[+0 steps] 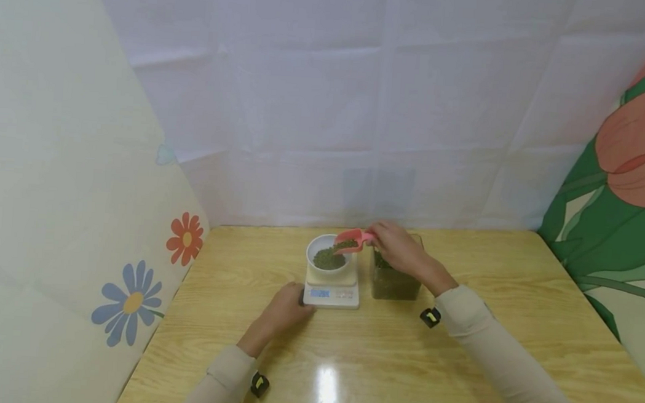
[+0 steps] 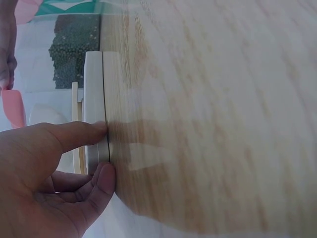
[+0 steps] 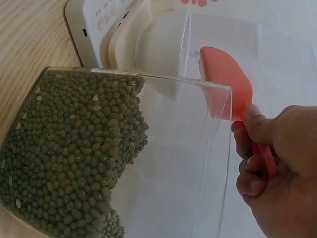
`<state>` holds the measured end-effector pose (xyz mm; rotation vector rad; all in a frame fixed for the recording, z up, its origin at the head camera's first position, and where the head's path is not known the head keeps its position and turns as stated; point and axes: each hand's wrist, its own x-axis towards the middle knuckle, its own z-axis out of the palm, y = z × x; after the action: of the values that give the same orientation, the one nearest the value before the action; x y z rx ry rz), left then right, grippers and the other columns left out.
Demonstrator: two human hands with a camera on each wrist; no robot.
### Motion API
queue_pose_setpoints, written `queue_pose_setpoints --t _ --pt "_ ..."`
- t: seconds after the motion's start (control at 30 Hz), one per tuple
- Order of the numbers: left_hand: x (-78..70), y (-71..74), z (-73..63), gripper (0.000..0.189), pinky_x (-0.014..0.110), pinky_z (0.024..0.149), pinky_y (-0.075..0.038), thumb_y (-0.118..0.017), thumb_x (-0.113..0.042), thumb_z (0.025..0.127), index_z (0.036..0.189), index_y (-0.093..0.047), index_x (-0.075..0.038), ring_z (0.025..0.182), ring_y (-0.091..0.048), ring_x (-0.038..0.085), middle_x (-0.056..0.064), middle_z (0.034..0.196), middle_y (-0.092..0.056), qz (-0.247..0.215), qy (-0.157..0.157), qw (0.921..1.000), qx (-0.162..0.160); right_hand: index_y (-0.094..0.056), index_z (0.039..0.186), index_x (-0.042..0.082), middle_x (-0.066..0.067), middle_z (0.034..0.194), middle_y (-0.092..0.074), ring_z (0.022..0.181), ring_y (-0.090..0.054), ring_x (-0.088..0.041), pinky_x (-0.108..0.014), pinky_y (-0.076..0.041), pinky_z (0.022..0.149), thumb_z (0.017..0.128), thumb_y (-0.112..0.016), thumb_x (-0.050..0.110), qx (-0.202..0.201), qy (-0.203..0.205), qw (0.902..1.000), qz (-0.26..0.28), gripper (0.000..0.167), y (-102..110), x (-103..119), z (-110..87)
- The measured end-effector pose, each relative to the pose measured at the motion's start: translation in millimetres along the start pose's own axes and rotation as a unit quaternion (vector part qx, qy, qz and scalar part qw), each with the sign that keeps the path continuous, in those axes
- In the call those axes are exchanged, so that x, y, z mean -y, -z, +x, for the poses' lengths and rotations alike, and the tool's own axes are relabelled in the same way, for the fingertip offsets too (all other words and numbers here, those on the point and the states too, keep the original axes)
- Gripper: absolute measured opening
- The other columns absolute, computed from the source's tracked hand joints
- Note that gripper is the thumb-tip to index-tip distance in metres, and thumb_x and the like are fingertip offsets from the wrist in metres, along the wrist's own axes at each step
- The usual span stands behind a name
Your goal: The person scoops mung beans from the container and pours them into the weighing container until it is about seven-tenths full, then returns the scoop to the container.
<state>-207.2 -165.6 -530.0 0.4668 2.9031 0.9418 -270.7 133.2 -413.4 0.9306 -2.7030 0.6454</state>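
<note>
My right hand [image 1: 399, 249] grips the handle of a small red scoop [image 3: 225, 74], with green mung beans in it. The scoop's mouth hangs over the right side of a white bowl [image 1: 313, 245], which holds a heap of mung beans [image 1: 328, 259]. The bowl stands on a white kitchen scale [image 1: 330, 302] with a lit display. At the scale's front left corner, my left hand [image 1: 285, 307] holds its edge, thumb along the front and curled fingers at the side [image 2: 94, 111].
Right of the scale stands a clear square container [image 1: 395, 286], part full of mung beans, beneath my right forearm. The wooden table [image 1: 373, 365] meets a white sheet [image 1: 304, 132] at the back. Flower-printed panels [image 1: 133, 304] flank it.
</note>
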Motion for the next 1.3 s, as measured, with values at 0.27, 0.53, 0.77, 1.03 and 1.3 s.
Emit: queue_pose_setpoints --t 0.27,0.53,0.77,1.03,1.3 --pt "0.5 0.2 -0.1 0.030 0.044 0.087 -0.060 -0.082 -0.017 0.090 0.116 -0.075 -0.002 0.092 -0.062 0.020 0.011 0.100 -0.075 -0.005 -0.005 1.0000 -0.001 -0.070 0.118 -0.005 -0.020 0.115 -0.073 0.112 -0.067 -0.039 -0.053 -0.057 0.100 0.103 -0.068 0.013 0.002 0.002 1.0000 -0.005 0.024 1.0 1.0 0.9" --pt "0.7 -0.4 -1.3 0.031 0.042 0.086 -0.060 -0.082 -0.017 0.091 0.117 -0.075 -0.002 0.090 -0.061 0.018 0.010 0.100 -0.074 -0.008 -0.002 1.0000 0.000 -0.070 0.116 -0.005 -0.019 0.112 -0.073 0.109 -0.068 -0.038 -0.052 -0.058 0.100 0.103 -0.068 0.015 0.003 0.005 0.9999 -0.010 0.024 2.5 2.0 2.1" --pt "-0.6 0.4 -1.7 0.031 0.042 0.085 -0.060 -0.081 -0.017 0.092 0.118 -0.075 -0.003 0.090 -0.060 0.018 0.008 0.100 -0.073 -0.014 0.006 0.9999 0.006 -0.070 0.114 -0.005 -0.019 0.110 -0.073 0.107 -0.068 -0.037 -0.052 -0.058 0.099 0.103 -0.068 0.013 0.008 0.003 0.9999 -0.011 0.022 4.3 4.0 2.7" --pt "0.1 0.3 -1.6 0.030 0.042 0.086 -0.061 -0.082 -0.016 0.091 0.118 -0.075 -0.003 0.090 -0.061 0.018 0.009 0.099 -0.073 -0.023 0.009 0.9996 0.010 -0.070 0.113 -0.006 -0.019 0.110 -0.073 0.106 -0.068 -0.038 -0.052 -0.058 0.097 0.102 -0.069 0.012 0.006 0.012 0.9997 -0.018 0.021 5.5 4.8 3.7" --pt "0.8 0.5 -1.2 0.031 0.041 0.085 -0.061 -0.082 -0.015 0.091 0.118 -0.075 -0.003 0.090 -0.061 0.018 0.009 0.099 -0.073 -0.023 0.004 0.9997 0.012 -0.071 0.112 -0.005 -0.019 0.108 -0.073 0.104 -0.068 -0.037 -0.051 -0.058 0.095 0.102 -0.070 0.012 0.006 0.018 0.9995 -0.024 0.020 4.4 3.3 5.9"
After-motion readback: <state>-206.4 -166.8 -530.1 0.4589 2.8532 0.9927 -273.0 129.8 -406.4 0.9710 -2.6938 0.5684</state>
